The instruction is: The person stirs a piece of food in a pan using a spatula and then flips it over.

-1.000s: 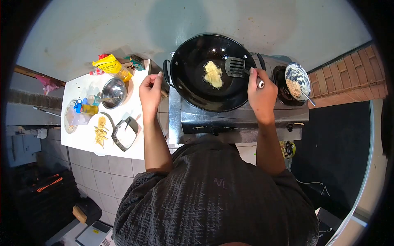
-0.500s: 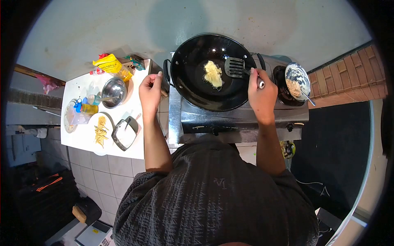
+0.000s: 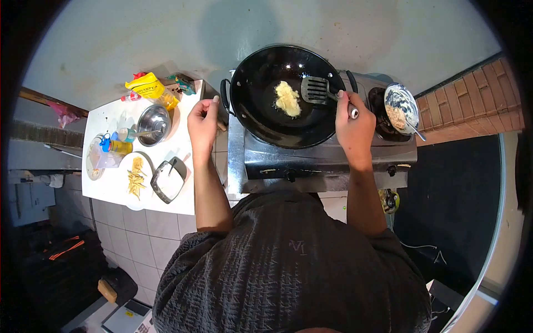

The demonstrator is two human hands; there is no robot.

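A black wok sits on the left burner of a steel gas stove. In its middle lies a pale yellow patty. My right hand grips the handle of a black slotted spatula, whose blade rests inside the wok just right of the patty. My left hand is closed around the wok's left handle, at the edge of the white side table.
On the stove's right burner stands a bowl of batter with a spoon. The side table carries a steel bowl, an oil bottle, a plate of yellow strips, a black tray of white powder and a yellow packet. A brick wall lies right.
The spatula blade has edged slightly left toward the patty. Both hands stay where they were.
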